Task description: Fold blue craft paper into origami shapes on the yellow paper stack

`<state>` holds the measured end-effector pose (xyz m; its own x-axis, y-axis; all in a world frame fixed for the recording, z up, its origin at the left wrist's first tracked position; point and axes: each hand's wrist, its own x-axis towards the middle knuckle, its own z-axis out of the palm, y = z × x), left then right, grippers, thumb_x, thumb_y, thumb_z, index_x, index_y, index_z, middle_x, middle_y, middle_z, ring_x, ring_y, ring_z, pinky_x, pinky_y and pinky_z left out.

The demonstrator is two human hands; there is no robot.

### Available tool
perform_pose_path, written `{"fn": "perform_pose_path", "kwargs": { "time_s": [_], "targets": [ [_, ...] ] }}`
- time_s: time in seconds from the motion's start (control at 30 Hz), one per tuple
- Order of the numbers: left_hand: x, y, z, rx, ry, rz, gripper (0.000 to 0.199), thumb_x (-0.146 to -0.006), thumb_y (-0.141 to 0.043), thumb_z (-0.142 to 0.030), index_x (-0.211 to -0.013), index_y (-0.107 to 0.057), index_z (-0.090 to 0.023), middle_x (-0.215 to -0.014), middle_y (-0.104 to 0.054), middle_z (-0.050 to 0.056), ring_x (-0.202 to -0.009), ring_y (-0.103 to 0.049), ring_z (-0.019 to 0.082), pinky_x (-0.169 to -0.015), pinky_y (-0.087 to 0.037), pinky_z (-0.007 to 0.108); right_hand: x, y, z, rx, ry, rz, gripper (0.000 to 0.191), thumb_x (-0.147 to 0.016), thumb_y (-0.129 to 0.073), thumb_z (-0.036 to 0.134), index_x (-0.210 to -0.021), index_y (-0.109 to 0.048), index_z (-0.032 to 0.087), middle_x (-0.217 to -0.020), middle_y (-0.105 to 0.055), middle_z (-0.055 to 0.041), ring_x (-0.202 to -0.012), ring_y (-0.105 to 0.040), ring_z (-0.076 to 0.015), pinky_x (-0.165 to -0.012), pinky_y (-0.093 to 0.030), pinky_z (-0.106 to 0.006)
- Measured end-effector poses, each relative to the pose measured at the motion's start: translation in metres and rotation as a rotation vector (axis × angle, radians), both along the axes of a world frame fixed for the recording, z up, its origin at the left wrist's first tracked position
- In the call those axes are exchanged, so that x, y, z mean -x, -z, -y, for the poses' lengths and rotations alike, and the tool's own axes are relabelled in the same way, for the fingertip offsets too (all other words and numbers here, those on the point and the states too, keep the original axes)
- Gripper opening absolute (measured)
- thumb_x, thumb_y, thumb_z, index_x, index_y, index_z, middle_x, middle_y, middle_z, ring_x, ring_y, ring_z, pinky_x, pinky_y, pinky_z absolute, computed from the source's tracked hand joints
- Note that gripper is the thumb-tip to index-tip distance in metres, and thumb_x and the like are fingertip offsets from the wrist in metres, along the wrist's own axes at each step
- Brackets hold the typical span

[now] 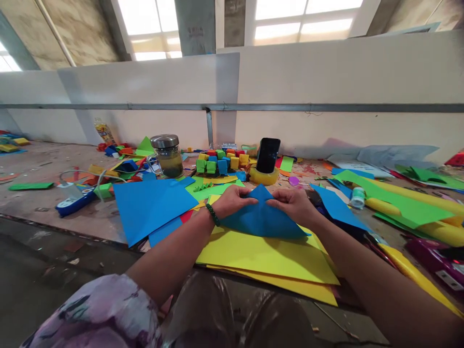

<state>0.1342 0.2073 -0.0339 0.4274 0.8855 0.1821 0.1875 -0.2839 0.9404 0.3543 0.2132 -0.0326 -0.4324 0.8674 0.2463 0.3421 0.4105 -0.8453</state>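
A folded sheet of blue paper (263, 220) stands tilted over the yellow sheets (268, 256), its pointed top facing away from me. My left hand (237, 200) pinches its upper left edge between thumb and fingers; a dark green bead bracelet (212, 214) circles that wrist. On the other side of the peak, my right hand (290, 203) grips the upper right edge the same way. Both thumbs lie near the paper's middle crease. To the left rests a flat blue sheet (152, 208), partly over other coloured papers.
Behind the hands, a phone (268, 154) leans upright in a yellow tape roll (264, 176). Several folded paper cubes (222, 166) and a lidded glass jar (167, 157) stand left of it. A blue power strip (76, 202) lies far left. Rolled and flat papers (406, 198) and a small bottle (357, 197) occupy the right.
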Motion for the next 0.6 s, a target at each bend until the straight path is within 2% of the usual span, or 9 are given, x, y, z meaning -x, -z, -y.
{"fn": "perform_pose_path", "kwargs": {
  "time_s": [0.17,0.33,0.6],
  "targets": [
    [0.0035,0.0011,-0.0001,-0.061,-0.066,-0.119,0.040,-0.068,-0.065,-0.051,-0.061,-0.061,-0.012,-0.055,-0.048,-0.004,-0.054,-0.039,0.008,-0.052,-0.032,0.022,0.0016,0.0023,0.0002,-0.032,0.000,0.074,0.045,-0.073,-0.065,0.060,-0.064,-0.062,0.017,-0.059,-0.056,-0.0004,-0.055,-0.047,-0.0125,-0.050,-0.038,-0.025],
    [0.0062,0.0005,0.0003,-0.106,-0.125,-0.193,0.043,-0.069,-0.065,-0.054,-0.056,-0.057,-0.013,-0.052,-0.039,-0.004,-0.055,-0.035,0.009,-0.050,-0.027,0.022,0.0040,-0.0010,0.0029,-0.027,-0.040,0.085,0.047,-0.075,-0.062,0.063,-0.067,-0.062,0.017,-0.060,-0.056,0.0001,-0.055,-0.046,-0.0117,-0.048,-0.035,-0.024],
    [0.0090,-0.0004,0.0009,-0.117,-0.087,-0.225,0.052,-0.071,-0.063,-0.059,-0.050,-0.043,-0.016,-0.054,-0.026,-0.005,-0.055,-0.025,0.008,-0.049,-0.020,0.023,0.0020,0.0038,0.0013,0.090,-0.073,0.046,0.047,-0.074,-0.064,0.063,-0.072,-0.064,0.016,-0.063,-0.058,-0.0008,-0.057,-0.048,-0.0125,-0.051,-0.038,-0.026]
  ]
}}
